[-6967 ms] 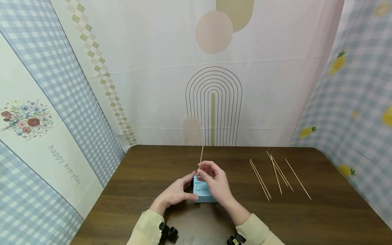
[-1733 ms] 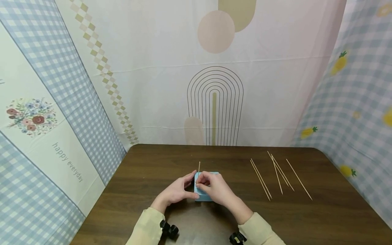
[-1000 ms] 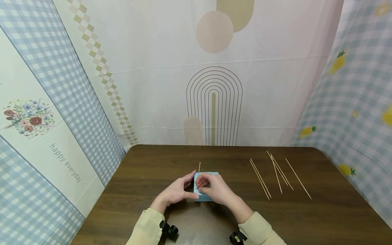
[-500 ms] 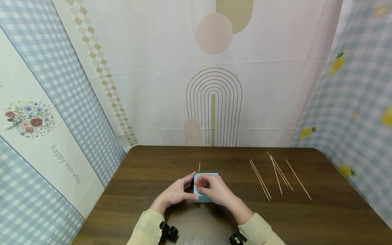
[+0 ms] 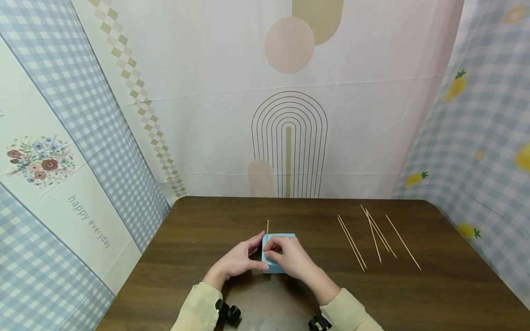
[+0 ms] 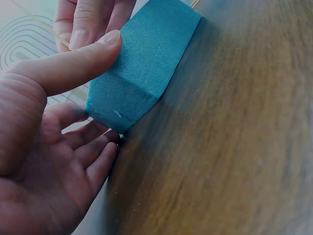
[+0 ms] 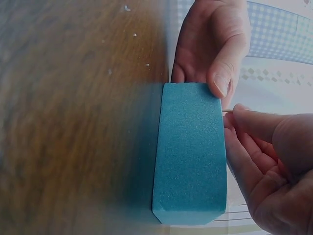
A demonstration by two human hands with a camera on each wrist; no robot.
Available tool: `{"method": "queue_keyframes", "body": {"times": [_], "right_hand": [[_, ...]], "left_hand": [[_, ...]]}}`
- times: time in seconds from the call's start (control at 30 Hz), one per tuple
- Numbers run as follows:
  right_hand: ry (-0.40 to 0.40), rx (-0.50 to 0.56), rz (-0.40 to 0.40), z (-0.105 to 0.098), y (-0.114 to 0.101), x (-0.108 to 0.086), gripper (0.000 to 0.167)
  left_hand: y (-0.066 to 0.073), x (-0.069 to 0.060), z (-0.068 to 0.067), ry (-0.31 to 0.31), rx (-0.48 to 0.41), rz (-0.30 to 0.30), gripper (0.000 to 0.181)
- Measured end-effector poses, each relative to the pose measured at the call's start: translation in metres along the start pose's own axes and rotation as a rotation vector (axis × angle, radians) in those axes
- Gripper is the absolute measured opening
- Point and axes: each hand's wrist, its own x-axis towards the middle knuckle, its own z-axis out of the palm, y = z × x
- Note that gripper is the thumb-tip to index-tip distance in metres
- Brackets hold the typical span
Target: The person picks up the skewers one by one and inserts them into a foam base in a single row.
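Both hands are busy at one blue block (image 7: 190, 152), and I can follow them well from where I sit. The left hand (image 5: 236, 257) holds the block's left end, with the thumb on the near corner and the fingers round the side. The right hand (image 5: 291, 257) pinches a thin stick (image 5: 267, 227) low down, between thumb and fingertips. That stick stands almost straight up over the left part of the block. I can't tell if its bottom end is poked in or just touches, because the fingers hide it.

The block sits a little left of the middle of the worktop (image 5: 207, 220), away from all four edges.

So how much is done? I see just one stick at the block, and no other one standing there, though the right hand covers some of the top. I'd say this is close to the start. The other sticks lie flat toward the far right corner of the worktop: a pair of sticks (image 5: 351, 243), then a crossed bunch (image 5: 367, 216), then a lone stick (image 5: 403, 242) nearest the right edge. No hand touches those, so I think they are left to do.
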Motion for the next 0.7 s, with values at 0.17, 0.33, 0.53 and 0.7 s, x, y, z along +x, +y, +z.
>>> {"method": "queue_keyframes", "body": {"times": [0.17, 0.33, 0.53, 0.7], "right_hand": [[0.000, 0.000, 0.011, 0.000, -0.002, 0.000, 0.005], [0.002, -0.004, 0.016, 0.000, -0.004, 0.000, 0.003], [-0.057, 0.023, -0.001, -0.004, -0.001, 0.001, 0.005], [-0.166, 0.138, 0.014, -0.022, 0.007, -0.003, 0.031]], "left_hand": [[0.000, 0.000, 0.000, 0.003, 0.005, -0.003, 0.099], [0.000, 0.000, -0.001, 0.006, 0.005, -0.001, 0.099], [0.001, 0.000, -0.001, -0.004, 0.005, 0.006, 0.099], [0.002, -0.001, 0.000, -0.004, 0.010, 0.002, 0.100]]}}
